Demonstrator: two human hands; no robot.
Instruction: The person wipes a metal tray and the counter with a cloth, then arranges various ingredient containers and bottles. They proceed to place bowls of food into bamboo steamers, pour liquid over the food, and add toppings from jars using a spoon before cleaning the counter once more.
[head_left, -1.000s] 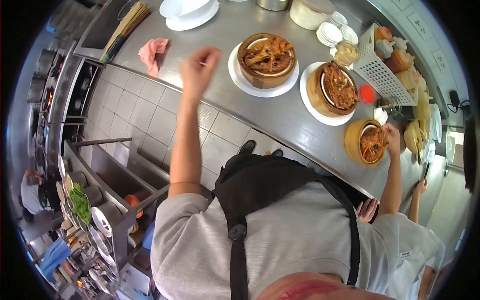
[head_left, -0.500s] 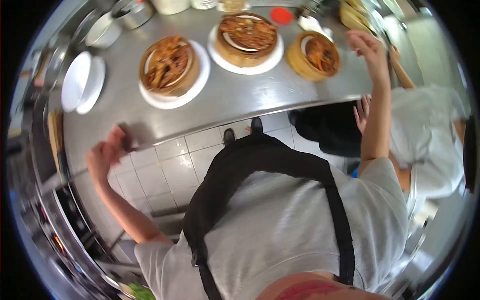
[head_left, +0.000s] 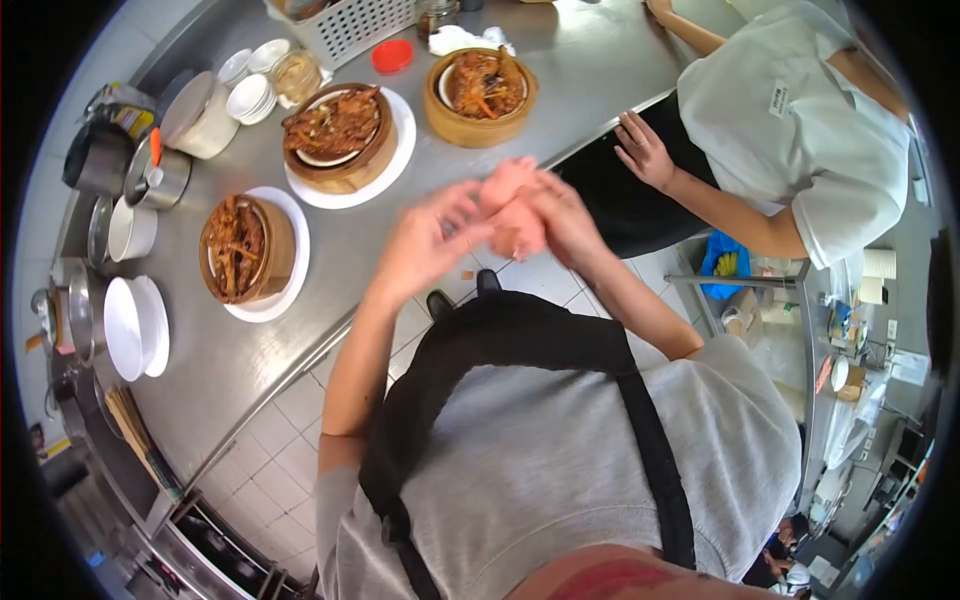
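Observation:
My right hand (head_left: 572, 218) is closed on a crumpled pink cloth (head_left: 514, 208) in front of my apron, past the table's edge. Just left of the cloth is my left hand (head_left: 425, 245), blurred, its fingers apart and their tips close to the cloth. Beyond my hands, three round bamboo steamers of brown cooked food stand on the steel table (head_left: 420, 150): one on a white plate at the left (head_left: 275, 250), one on a white plate in the middle (head_left: 365, 165), and one at the right directly on the metal (head_left: 480, 125).
White bowls (head_left: 135, 325) stand at the table's left, with pots (head_left: 160, 180) behind. A red lid (head_left: 392, 57), a white cloth (head_left: 470, 40) and a perforated basket (head_left: 350, 28) are at the back. A co-worker (head_left: 765, 125) stands at the right, one hand by the table edge.
My hands have come together from far apart, and the pink cloth, earlier at my left hand, is now in my right. The view has turned toward the right.

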